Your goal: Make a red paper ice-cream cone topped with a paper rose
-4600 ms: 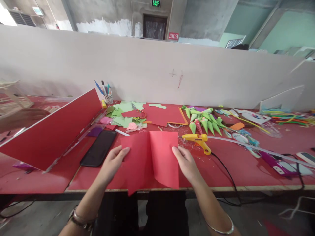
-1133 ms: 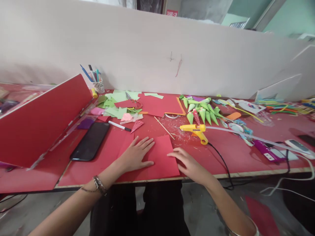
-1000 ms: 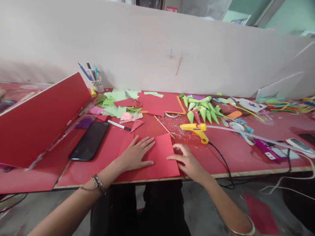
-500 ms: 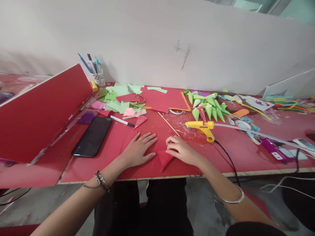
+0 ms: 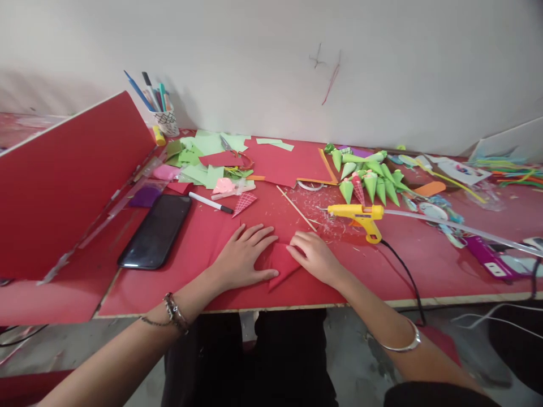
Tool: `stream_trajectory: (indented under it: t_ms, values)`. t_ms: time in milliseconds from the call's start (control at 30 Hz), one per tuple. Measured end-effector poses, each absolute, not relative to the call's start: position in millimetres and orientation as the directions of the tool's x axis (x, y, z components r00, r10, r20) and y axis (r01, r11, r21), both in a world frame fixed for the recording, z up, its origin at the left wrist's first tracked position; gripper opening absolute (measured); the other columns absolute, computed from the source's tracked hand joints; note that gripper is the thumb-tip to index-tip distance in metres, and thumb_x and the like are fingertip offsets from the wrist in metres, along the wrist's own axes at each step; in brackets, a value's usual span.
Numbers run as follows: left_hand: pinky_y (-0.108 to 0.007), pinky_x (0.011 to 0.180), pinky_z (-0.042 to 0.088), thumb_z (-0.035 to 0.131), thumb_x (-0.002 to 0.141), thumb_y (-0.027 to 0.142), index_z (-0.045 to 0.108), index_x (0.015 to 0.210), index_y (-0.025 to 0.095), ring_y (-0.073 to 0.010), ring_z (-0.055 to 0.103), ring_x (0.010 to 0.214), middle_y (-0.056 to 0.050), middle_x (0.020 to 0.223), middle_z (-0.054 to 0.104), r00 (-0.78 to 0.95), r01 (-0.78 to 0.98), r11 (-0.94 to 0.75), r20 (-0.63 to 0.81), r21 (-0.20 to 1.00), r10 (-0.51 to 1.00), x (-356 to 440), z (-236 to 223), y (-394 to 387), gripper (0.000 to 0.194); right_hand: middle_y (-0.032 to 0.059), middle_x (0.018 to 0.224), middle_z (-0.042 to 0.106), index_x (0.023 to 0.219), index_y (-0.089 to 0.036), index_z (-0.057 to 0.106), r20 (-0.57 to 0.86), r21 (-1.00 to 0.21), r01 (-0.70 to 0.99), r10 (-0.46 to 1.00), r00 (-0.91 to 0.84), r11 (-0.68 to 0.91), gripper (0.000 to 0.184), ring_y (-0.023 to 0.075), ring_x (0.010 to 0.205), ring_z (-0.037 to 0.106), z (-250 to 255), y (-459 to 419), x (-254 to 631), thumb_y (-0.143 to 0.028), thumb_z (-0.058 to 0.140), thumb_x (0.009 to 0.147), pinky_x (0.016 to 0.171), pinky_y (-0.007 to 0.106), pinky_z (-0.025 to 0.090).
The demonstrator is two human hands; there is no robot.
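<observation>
A red paper sheet (image 5: 280, 263) lies folded into a triangle near the front edge of the red table (image 5: 424, 271). My left hand (image 5: 244, 257) lies flat on its left part, fingers spread. My right hand (image 5: 311, 257) rests on the folded flap, fingers curled down and pressing the paper. Both hands touch at the fold.
A black phone (image 5: 155, 232) lies to the left. A yellow glue gun (image 5: 360, 217) with black cord sits right of my hands. Green paper cones (image 5: 369, 178), green scraps (image 5: 203, 164), a white marker (image 5: 210, 202), a pen cup (image 5: 165, 118) and a leaning red board (image 5: 68, 181) crowd the table.
Earlier I held the sheet up; then it lay flat under my left palm. My right hand has folded the right corner over to the left, making a triangle. The view tilted down.
</observation>
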State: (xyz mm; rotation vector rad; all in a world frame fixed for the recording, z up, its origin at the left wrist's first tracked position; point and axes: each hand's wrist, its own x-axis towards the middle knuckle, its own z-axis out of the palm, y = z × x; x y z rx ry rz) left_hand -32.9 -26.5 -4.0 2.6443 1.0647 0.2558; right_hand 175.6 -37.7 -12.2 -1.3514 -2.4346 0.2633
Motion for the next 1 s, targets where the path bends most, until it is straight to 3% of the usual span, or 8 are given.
stream_trajectory:
  t_ms: [1000]
  values:
    - [-0.046,0.105,0.009,0.043,0.067,0.068,0.025,0.133,0.025,-0.0251,0.02,0.128,-0.003,0.141,0.026,0.745,0.626,-0.713,0.028,0.315,0.667,-37.5,-9.1,-21.9,0.081,0.0009,0.063,0.053,0.066,-0.018,0.043,0.176,-0.217,0.856,0.881,-0.439,0.47,0.021,0.0142,0.063,0.048,-13.2,-36.9,168.6,-0.021,0.038,0.086,0.063,0.025,0.03]
